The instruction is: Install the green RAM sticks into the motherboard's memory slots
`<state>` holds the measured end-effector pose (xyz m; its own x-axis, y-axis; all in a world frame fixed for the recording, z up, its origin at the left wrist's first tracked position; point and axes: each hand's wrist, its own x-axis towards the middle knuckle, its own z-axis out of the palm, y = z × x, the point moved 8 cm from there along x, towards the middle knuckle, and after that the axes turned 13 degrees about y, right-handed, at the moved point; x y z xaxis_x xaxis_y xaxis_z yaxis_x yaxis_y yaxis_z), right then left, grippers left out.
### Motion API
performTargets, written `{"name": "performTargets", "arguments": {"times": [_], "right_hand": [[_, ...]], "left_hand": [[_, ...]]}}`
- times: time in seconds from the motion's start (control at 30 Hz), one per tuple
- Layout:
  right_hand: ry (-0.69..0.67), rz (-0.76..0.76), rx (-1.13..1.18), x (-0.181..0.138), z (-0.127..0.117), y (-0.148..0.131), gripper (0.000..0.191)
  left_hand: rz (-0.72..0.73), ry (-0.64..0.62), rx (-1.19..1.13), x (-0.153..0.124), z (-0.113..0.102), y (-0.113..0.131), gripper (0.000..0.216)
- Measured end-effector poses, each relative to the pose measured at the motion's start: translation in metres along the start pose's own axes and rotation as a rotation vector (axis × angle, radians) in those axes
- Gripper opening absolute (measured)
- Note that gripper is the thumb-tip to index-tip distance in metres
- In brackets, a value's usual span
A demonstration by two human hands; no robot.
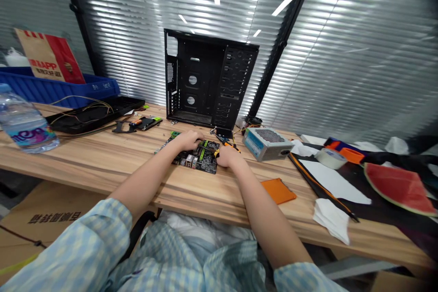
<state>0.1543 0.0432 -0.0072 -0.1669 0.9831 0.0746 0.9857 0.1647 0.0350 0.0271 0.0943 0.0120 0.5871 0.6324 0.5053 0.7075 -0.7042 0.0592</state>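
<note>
A black motherboard [207,165] with bright green slots lies flat on the wooden table in front of me. My left hand [189,140] rests over its left part, the fingers bent down onto the board; whatever they pinch is hidden. At the board's right edge, my right hand [226,155] is closed around what looks like a screwdriver [216,153] with a yellow and black handle. Its thin shaft points left across the board toward my left fingertips. Just behind my right hand lie pliers [232,146] with orange and black handles.
An open black computer case [205,77] stands behind the board. To the right are a power supply [268,143], an orange drive plate [278,190] and a watermelon-print item [400,187]. Leftward are a water bottle [25,123], a black panel [92,114] and a blue bin [99,87].
</note>
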Motion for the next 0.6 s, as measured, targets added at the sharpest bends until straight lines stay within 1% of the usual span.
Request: {"name": "performTargets", "arguments": {"times": [0.13, 0.23, 0.33, 0.47, 0.53, 0.6], "right_hand": [[0.005, -0.007, 0.001, 0.000, 0.000, 0.000, 0.041], [0.005, -0.008, -0.001, 0.001, 0.001, 0.000, 0.041], [0.006, 0.000, 0.000, 0.000, 0.001, 0.000, 0.041], [0.004, 0.003, 0.006, 0.000, 0.000, 0.000, 0.041], [0.000, -0.001, 0.006, 0.001, 0.000, 0.000, 0.041], [-0.005, -0.007, 0.006, 0.001, 0.001, -0.001, 0.041]], "left_hand": [[-0.013, -0.006, 0.037, 0.000, -0.008, 0.000, 0.036], [-0.116, 0.011, 0.119, -0.001, -0.018, -0.012, 0.038], [-0.293, 0.057, 0.226, -0.006, -0.034, -0.040, 0.040], [-0.601, 0.139, 0.245, -0.027, -0.058, -0.096, 0.038], [-0.709, 0.143, 0.226, -0.039, -0.062, -0.120, 0.037], [-0.791, 0.124, 0.194, -0.050, -0.060, -0.138, 0.036]]}}
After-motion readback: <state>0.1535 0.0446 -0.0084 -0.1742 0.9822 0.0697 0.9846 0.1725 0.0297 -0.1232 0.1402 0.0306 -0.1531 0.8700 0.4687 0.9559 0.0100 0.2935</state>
